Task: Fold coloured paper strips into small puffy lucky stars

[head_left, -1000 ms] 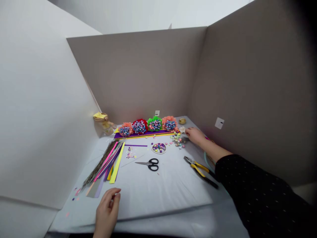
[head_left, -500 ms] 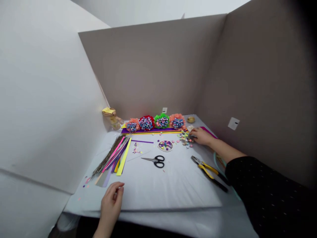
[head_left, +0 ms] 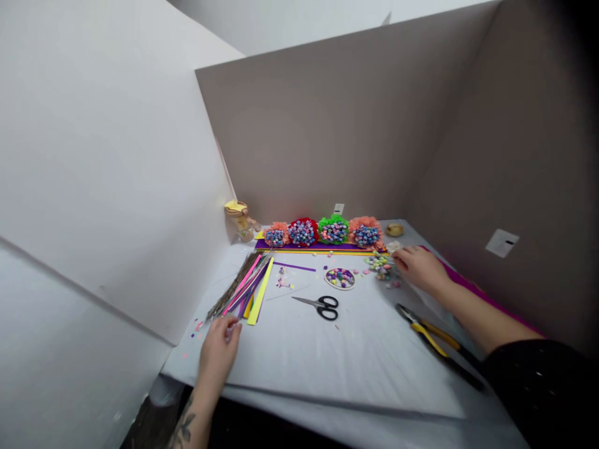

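Note:
My left hand [head_left: 221,348] is over the near ends of several coloured paper strips [head_left: 260,293], its fingers loosely curled with a gap to the thumb and nothing seen in them. Beside the strips lies a bundle of thin dark stems [head_left: 236,285]. At the right, my right hand [head_left: 418,269] is at the edge of a pile of small pastel pieces [head_left: 379,265] that look like folded paper stars. Its fingers are bent together; whatever they hold is too small to make out. A small oval dish [head_left: 340,286] of purple and pastel pieces stands left of that pile.
Black-handled scissors [head_left: 322,305] lie mid-table, yellow-and-black pliers [head_left: 437,343] at the right. Flower-like clusters, orange, red [head_left: 303,232] and green [head_left: 334,230], line the back on purple sheets [head_left: 304,246]. A jar [head_left: 241,223] stands back left. Grey partitions [head_left: 327,137] enclose the table.
The view has swung left, so the table sits further right in the picture. My left hand has moved forward to the strips' near ends. My right hand stays by the pastel pile.

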Demonstrator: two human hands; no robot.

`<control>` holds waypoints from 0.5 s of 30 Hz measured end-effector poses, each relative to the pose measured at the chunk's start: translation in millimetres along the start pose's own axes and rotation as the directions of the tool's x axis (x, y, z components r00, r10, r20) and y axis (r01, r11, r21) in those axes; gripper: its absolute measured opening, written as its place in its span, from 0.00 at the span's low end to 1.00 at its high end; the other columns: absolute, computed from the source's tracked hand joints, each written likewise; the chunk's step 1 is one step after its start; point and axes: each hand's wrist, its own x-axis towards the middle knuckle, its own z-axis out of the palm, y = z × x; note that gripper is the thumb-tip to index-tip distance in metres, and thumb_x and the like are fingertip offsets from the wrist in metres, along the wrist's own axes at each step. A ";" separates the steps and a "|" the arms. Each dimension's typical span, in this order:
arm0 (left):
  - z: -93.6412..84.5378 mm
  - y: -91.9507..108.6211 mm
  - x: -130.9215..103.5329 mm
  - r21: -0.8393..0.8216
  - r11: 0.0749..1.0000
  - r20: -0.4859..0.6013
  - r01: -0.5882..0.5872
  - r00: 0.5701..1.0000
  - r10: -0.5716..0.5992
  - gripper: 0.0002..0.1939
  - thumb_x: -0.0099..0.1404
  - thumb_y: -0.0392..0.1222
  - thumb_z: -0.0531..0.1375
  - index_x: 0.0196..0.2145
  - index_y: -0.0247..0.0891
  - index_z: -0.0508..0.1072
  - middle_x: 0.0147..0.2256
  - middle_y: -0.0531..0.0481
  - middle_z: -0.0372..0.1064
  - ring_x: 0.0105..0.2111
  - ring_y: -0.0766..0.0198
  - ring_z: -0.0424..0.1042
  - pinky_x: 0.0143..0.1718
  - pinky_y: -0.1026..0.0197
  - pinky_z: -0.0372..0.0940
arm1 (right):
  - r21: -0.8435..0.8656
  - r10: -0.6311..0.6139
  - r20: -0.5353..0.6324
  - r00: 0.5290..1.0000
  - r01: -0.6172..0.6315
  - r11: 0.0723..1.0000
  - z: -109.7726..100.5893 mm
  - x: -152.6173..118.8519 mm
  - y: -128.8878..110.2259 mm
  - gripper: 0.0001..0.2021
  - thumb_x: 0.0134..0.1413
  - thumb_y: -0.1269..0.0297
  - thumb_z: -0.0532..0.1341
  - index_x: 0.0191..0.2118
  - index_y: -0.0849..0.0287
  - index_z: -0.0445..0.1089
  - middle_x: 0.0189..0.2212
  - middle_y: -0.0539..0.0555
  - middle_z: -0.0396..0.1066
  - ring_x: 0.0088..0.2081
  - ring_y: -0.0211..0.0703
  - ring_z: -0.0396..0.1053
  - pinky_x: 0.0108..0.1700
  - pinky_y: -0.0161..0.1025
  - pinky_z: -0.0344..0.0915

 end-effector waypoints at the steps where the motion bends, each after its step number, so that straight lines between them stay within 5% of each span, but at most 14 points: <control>1: -5.3 -2.5 11.1 0.065 0.998 0.017 0.018 1.000 -0.019 0.13 0.62 0.48 0.53 0.35 0.37 0.73 0.33 0.45 0.70 0.30 0.58 0.69 0.34 0.58 0.66 | 0.008 -0.044 -0.011 0.999 0.044 0.999 -5.8 -3.6 -8.3 0.13 0.60 0.66 0.51 0.42 0.62 0.72 0.40 0.63 0.72 0.43 0.51 0.65 0.44 0.41 0.56; 4: -11.9 3.0 50.9 0.252 0.968 0.161 0.013 0.985 -0.055 0.14 0.64 0.47 0.51 0.36 0.39 0.73 0.36 0.44 0.70 0.37 0.56 0.70 0.41 0.57 0.64 | 0.074 -0.282 0.021 0.959 0.279 0.957 -23.1 -21.3 -54.7 0.10 0.58 0.65 0.54 0.36 0.58 0.73 0.37 0.60 0.72 0.40 0.50 0.66 0.42 0.41 0.57; 7: 1.8 19.0 94.8 0.347 0.937 0.270 -0.042 0.961 -0.057 0.15 0.63 0.49 0.53 0.40 0.39 0.73 0.42 0.42 0.69 0.44 0.54 0.67 0.47 0.57 0.60 | 0.272 -0.616 0.046 0.786 0.584 0.765 -33.2 -46.1 -124.6 0.09 0.55 0.68 0.56 0.29 0.57 0.73 0.32 0.57 0.73 0.37 0.46 0.66 0.41 0.40 0.57; 10: 26.8 28.7 131.2 0.396 0.918 0.299 -0.037 0.950 -0.091 0.23 0.58 0.50 0.58 0.49 0.37 0.68 0.47 0.37 0.67 0.49 0.48 0.64 0.48 0.54 0.59 | 0.391 -0.757 -0.067 0.650 0.715 0.579 -27.9 -65.4 -188.4 0.06 0.54 0.65 0.60 0.30 0.57 0.73 0.34 0.56 0.73 0.40 0.46 0.66 0.43 0.41 0.58; 12: 40.8 28.7 145.7 0.425 0.905 0.327 -0.020 0.935 -0.134 0.25 0.55 0.49 0.61 0.48 0.35 0.67 0.46 0.36 0.67 0.48 0.46 0.66 0.45 0.54 0.61 | 0.441 -0.769 -0.137 0.624 0.734 0.517 -15.8 -70.1 -214.1 0.06 0.55 0.64 0.59 0.31 0.56 0.73 0.35 0.55 0.73 0.40 0.45 0.66 0.43 0.41 0.59; 15: 51.2 23.4 153.6 0.458 0.889 0.334 0.012 0.924 -0.184 0.19 0.57 0.45 0.59 0.45 0.33 0.67 0.45 0.34 0.68 0.46 0.47 0.68 0.43 0.55 0.62 | 0.537 -0.726 -0.222 0.651 0.703 0.466 5.8 -66.9 -224.7 0.05 0.55 0.69 0.59 0.32 0.56 0.73 0.35 0.54 0.73 0.39 0.43 0.66 0.43 0.40 0.60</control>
